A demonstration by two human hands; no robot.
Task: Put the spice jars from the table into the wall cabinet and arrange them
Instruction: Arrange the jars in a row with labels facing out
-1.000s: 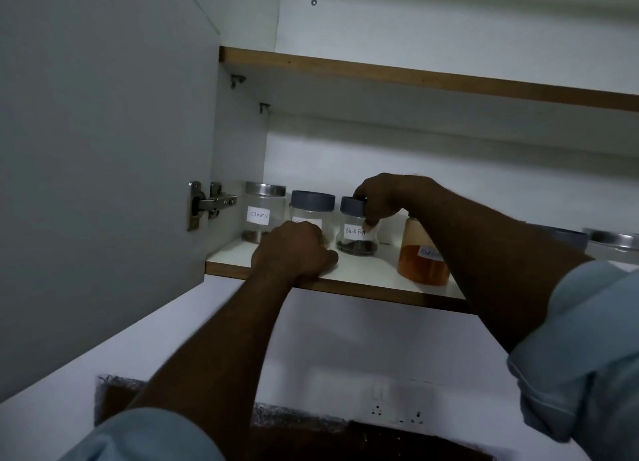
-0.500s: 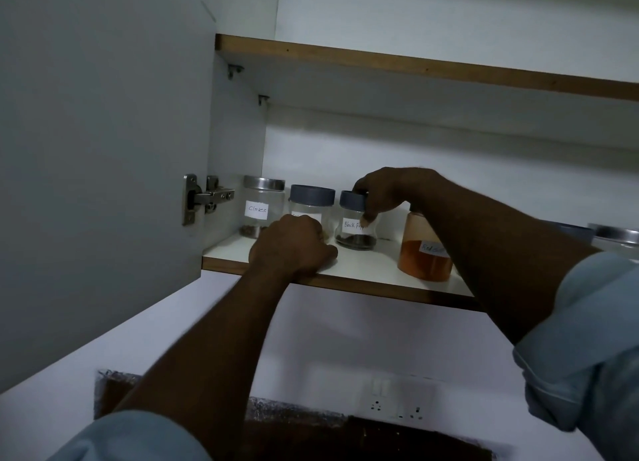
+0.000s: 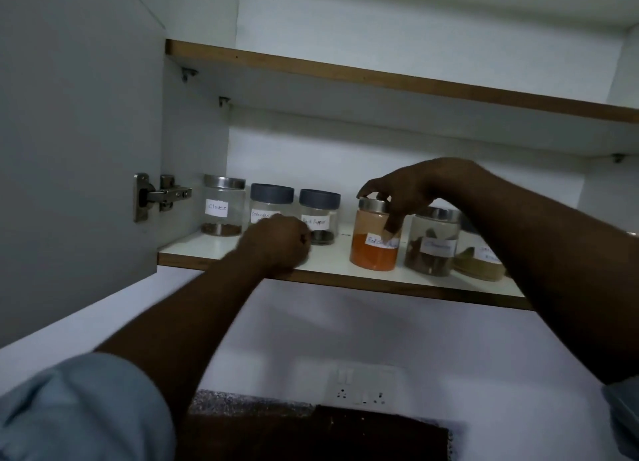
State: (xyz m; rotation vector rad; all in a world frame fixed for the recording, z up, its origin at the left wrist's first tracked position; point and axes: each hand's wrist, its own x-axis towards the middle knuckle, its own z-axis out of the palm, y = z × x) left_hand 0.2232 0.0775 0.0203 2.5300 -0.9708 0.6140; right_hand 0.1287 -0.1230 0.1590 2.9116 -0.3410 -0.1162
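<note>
Right grip (image 3: 404, 192) clasps the steel lid of the clear glass jar of orange powder (image 3: 373, 253), which stands on the white cabinet shelf (image 3: 345, 270) beneath it. Left grip (image 3: 278, 244) rests fisted on the shelf, well to its left. This looks like the arranging step; next probably calls for sliding the jar upright toward the grey-lidded pepper jar (image 3: 320, 218).

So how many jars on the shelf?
6, left to right: cloves, coriander, black pepper, red chilli, a brown-filled jar, a tan-filled jar behind the right arm. More may hide there.
</note>
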